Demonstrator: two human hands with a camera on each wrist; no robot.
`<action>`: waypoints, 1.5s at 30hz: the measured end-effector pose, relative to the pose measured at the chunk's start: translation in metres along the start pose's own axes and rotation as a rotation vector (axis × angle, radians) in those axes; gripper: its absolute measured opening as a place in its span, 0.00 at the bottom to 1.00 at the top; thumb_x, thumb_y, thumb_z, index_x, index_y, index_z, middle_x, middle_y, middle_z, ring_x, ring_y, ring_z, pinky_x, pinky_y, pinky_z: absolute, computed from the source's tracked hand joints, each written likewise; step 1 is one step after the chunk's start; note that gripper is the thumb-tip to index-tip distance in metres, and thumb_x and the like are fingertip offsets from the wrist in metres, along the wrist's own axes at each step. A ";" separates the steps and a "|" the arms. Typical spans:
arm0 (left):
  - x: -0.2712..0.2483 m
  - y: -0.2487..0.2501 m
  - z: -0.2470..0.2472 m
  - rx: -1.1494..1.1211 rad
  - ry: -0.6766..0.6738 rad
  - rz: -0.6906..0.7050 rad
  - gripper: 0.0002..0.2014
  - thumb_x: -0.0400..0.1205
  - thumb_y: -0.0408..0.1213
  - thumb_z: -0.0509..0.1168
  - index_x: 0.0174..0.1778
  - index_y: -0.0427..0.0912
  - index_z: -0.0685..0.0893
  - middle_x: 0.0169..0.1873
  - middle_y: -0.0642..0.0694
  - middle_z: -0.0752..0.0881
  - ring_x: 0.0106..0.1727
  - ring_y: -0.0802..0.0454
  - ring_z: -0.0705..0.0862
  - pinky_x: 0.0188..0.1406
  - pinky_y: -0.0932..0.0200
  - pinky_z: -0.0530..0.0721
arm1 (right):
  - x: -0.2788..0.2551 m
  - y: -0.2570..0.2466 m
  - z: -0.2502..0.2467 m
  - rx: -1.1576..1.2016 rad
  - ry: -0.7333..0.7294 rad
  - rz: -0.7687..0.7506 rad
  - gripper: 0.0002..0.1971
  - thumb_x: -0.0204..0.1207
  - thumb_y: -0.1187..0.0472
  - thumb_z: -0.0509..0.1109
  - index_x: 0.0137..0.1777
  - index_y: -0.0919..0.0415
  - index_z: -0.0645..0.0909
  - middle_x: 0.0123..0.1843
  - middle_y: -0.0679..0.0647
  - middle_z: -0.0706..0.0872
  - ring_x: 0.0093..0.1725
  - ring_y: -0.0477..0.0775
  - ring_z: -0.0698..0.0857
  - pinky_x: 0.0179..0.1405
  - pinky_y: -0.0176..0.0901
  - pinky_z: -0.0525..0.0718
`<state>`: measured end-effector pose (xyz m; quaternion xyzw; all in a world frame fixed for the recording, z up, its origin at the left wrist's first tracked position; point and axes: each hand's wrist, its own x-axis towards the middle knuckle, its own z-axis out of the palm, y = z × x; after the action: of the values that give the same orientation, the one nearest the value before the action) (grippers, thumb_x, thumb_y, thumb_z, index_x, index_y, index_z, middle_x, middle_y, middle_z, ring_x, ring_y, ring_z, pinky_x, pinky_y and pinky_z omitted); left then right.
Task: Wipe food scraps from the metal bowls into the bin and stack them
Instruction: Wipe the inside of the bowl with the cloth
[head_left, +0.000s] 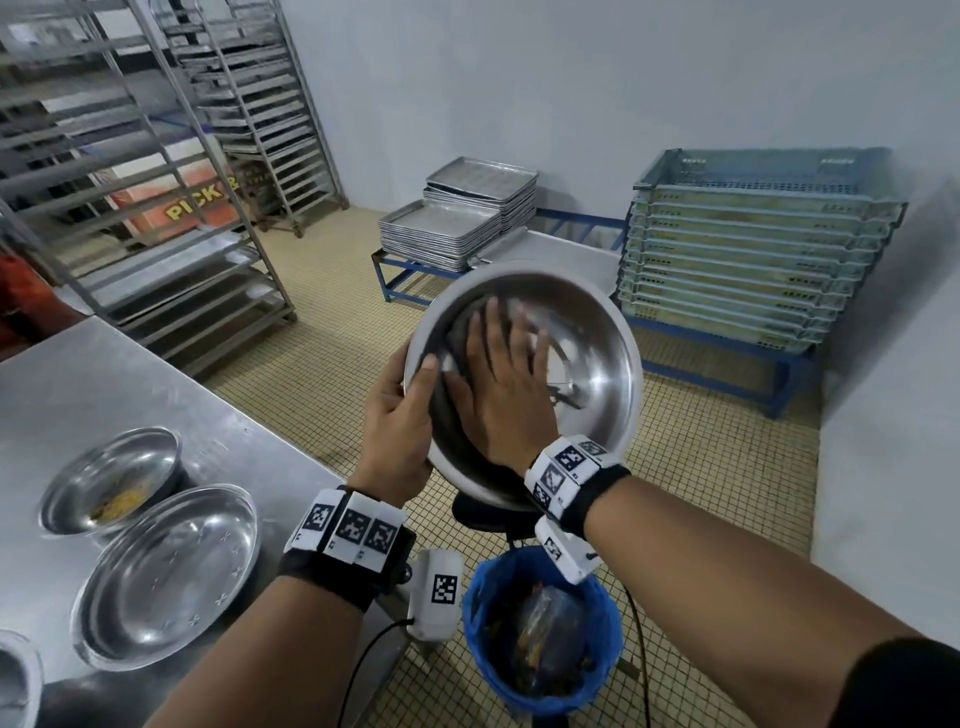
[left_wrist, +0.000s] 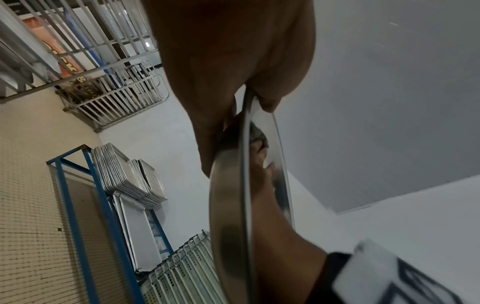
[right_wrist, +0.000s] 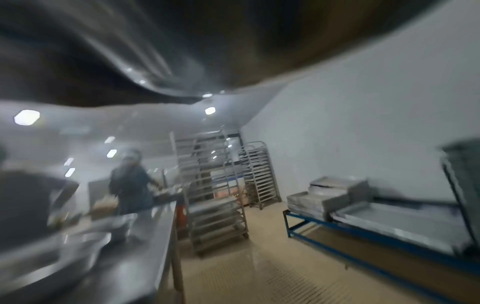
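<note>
Commercial kitchen: yellow-tiled floor, white walls, steel tray racks (head_left: 156, 171) behind. Right hand (head_left: 506, 384) fingers (head_left: 491, 332) lie flat and spread inside the large round stainless-steel bowl (head_left: 597, 364), pressing what looks like a dark cloth (head_left: 457, 338) against the inner wall; they're pushing, not curled round anything. Left hand (head_left: 397, 421) grips the bowl rim, thumb (head_left: 426, 371) over the edge inside, the other fingers behind the wall; the left wrist view confirms the rim pinch. Bowl is held in the air, tilted toward the person, near-vertical, above and a bit beyond the blue-lined round bin (head_left: 540, 629) on the floor, which already has scraps in it. Right wrist view is motion-blurred, nothing usable there. On the steel bench (head_left: 130, 374) at left: a small metal bowl with yellowish scraps (head_left: 111, 480) and a shallow wide metal dish (head_left: 171, 571) just beside it, not stacked. Risks: low edge of the bowl looks offset from the bin mouth, so wiped scraps could drop on the tiles. One-hand rim grip on slick steel, plus wiping pressure, could twist the bowl loose. Likely mid-task; at least one dirty bowl left.
</note>
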<state>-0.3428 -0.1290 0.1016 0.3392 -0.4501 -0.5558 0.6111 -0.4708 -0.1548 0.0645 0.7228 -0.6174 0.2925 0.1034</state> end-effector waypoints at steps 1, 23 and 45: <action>0.000 0.000 -0.002 -0.003 -0.002 0.002 0.13 0.92 0.32 0.61 0.66 0.49 0.88 0.59 0.41 0.93 0.58 0.45 0.91 0.55 0.51 0.92 | -0.002 0.000 -0.001 -0.022 -0.015 -0.079 0.34 0.91 0.42 0.47 0.91 0.60 0.49 0.92 0.60 0.48 0.90 0.65 0.43 0.87 0.68 0.38; 0.019 0.014 -0.017 0.041 0.127 0.039 0.13 0.94 0.36 0.61 0.72 0.43 0.85 0.64 0.37 0.91 0.67 0.37 0.89 0.67 0.40 0.88 | -0.034 -0.003 0.002 0.299 -0.480 -0.320 0.32 0.91 0.41 0.40 0.91 0.50 0.38 0.91 0.45 0.36 0.88 0.43 0.31 0.88 0.47 0.35; 0.009 0.029 -0.020 0.164 0.096 0.153 0.16 0.94 0.34 0.61 0.77 0.36 0.81 0.53 0.45 0.93 0.49 0.49 0.92 0.43 0.56 0.92 | -0.008 0.045 -0.003 -0.170 -0.323 0.033 0.48 0.82 0.29 0.27 0.90 0.66 0.44 0.91 0.63 0.42 0.89 0.64 0.34 0.87 0.63 0.31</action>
<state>-0.3139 -0.1351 0.1221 0.3790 -0.4887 -0.4520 0.6428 -0.5151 -0.1563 0.0531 0.7388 -0.6604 0.1209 0.0587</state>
